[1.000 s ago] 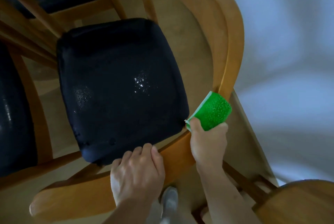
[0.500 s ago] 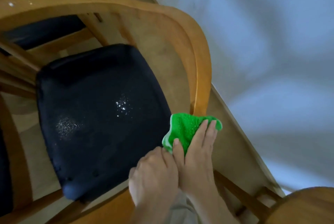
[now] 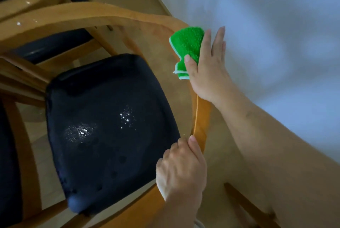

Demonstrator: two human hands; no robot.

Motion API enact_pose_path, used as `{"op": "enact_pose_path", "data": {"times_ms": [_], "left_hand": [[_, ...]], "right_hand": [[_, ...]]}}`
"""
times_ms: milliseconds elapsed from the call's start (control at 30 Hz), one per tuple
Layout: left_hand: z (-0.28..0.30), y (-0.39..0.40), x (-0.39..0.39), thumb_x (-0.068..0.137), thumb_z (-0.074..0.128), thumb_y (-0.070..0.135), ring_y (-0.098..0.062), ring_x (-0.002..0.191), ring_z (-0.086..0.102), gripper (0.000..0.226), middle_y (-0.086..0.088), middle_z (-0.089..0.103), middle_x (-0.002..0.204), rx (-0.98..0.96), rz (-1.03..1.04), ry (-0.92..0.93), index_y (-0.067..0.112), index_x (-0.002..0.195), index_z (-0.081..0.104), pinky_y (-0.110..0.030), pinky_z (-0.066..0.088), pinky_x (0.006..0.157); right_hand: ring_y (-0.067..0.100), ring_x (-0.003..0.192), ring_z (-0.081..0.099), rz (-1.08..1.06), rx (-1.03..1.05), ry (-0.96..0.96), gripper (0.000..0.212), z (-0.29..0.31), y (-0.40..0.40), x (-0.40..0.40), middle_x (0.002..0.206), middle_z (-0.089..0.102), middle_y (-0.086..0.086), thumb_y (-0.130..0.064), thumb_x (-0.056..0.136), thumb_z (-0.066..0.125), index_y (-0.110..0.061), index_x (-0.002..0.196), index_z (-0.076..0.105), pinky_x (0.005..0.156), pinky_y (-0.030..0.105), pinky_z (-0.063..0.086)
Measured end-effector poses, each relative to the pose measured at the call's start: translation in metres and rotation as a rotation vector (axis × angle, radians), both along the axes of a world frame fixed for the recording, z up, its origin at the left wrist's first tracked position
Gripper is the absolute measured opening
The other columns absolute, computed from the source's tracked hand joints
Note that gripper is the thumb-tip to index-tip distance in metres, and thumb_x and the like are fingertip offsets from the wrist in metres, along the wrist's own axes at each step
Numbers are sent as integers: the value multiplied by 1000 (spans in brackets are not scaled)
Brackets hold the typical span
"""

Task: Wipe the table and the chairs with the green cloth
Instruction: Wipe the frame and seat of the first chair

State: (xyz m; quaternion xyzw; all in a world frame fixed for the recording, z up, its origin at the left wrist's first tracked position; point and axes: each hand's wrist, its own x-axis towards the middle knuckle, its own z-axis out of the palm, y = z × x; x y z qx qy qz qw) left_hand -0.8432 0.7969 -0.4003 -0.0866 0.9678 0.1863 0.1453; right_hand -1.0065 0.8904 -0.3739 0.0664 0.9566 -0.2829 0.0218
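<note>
1. Head view, right side. My right hand [image 3: 207, 67] is pressing the green cloth [image 3: 187, 51] against the curved wooden back rail [image 3: 114, 18] of the chair, at the bend where the rail is turning down toward me. The fingers are lying nearly straight over the cloth and the thumb is pinning its near edge; the cloth is wrapping over the rail's top edge.

2. Head view, left side. My left hand [image 3: 181, 170] is gripping the same rail lower down, near the seat corner, fingers curled round the wood and thumb lying along it. It is steadying the chair, I judge.

3. What is changing. A second ago the cloth was low on the rail, just beside my left hand; half a second ago my two hands were touching. Now the cloth is sitting well up the rail, apart from the left hand. I judge the stroke is travelling up and round the backrest.

4. What that means. The dark seat cushion [image 3: 110, 128] is glinting with wet specks, so it may be wiped already; I cannot tell for certain. The rail's far curve is probably next. Neighbouring chairs [image 3: 11, 154] are waiting. No table is clearly showing in this view.
</note>
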Motion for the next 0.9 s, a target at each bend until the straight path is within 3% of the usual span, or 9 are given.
{"op": "enact_pose_path", "data": {"times_ms": [67, 133, 200, 267, 367, 433, 567, 733, 900], "left_hand": [[3, 1, 0, 87, -14, 50, -7, 69, 54, 63, 11, 58, 77, 0, -8, -6, 33, 83, 47, -28, 41, 62], [2, 0, 0, 92, -3, 50, -9, 74, 56, 53, 9, 61, 81, 1, -8, 22, 33, 84, 46, -29, 40, 64], [3, 1, -2, 96, 32, 49, -13, 70, 60, 31, 7, 65, 77, -34, 17, 9, 31, 82, 53, -32, 42, 61], [4, 4, -4, 85, 60, 37, -15, 50, 59, 19, 5, 61, 58, -74, 26, -27, 26, 70, 60, -32, 44, 45], [-4, 4, -1, 82, 47, 36, -18, 40, 53, 29, 3, 55, 49, -156, -24, 51, 21, 62, 61, -31, 41, 37], [-5, 3, -1, 84, 43, 37, -18, 40, 52, 33, 4, 53, 49, -132, -21, 78, 22, 61, 60, -30, 40, 36], [-8, 5, -5, 87, 37, 34, -19, 36, 47, 40, 3, 50, 45, -128, -24, 138, 19, 55, 56, -25, 32, 37], [-8, 8, -8, 88, 35, 34, -16, 33, 44, 43, 4, 48, 42, -113, -25, 172, 19, 54, 56, -22, 31, 40], [-3, 8, -7, 90, 33, 34, -15, 37, 47, 42, 5, 50, 45, -104, -7, 158, 20, 58, 57, -26, 33, 37]], "right_hand": [[28, 149, -1, 24, -3, 16, 82, -4, -2, 31, 158, -26, 2, -41, 100, 41, -20, 151, -20, 116, 43, 20], [24, 146, 19, 27, -67, -24, 91, -10, -5, 74, 159, -21, -6, -36, 98, 47, -26, 147, -28, 107, 32, 36], [16, 139, 34, -40, -255, -169, 94, -16, -11, 112, 159, -9, -12, -30, 97, 50, -35, 143, -33, 100, 21, 36], [12, 130, 42, -139, -496, -294, 87, -23, -15, 131, 157, 15, -6, -24, 98, 47, -37, 146, -25, 100, 19, 34], [9, 115, 51, -180, -619, -309, 73, -25, -12, 128, 140, 40, -2, -18, 99, 47, -31, 150, -2, 96, 20, 43], [11, 111, 54, -182, -592, -266, 65, -24, -9, 117, 131, 46, 0, -21, 98, 50, -26, 148, 9, 96, 32, 48], [3, 81, 62, -161, -572, -107, 37, -19, 4, 68, 98, 60, -6, -45, 95, 49, -24, 123, 42, 63, 18, 50], [9, 78, 71, -237, -1102, -224, 46, 1, 18, -18, 86, 73, -7, -65, 90, 36, -30, 100, 64, 59, 22, 55], [1, 79, 70, -315, -1203, -286, 46, -8, 21, -7, 88, 74, -17, -63, 97, 29, -36, 99, 66, 56, 13, 52]]}}
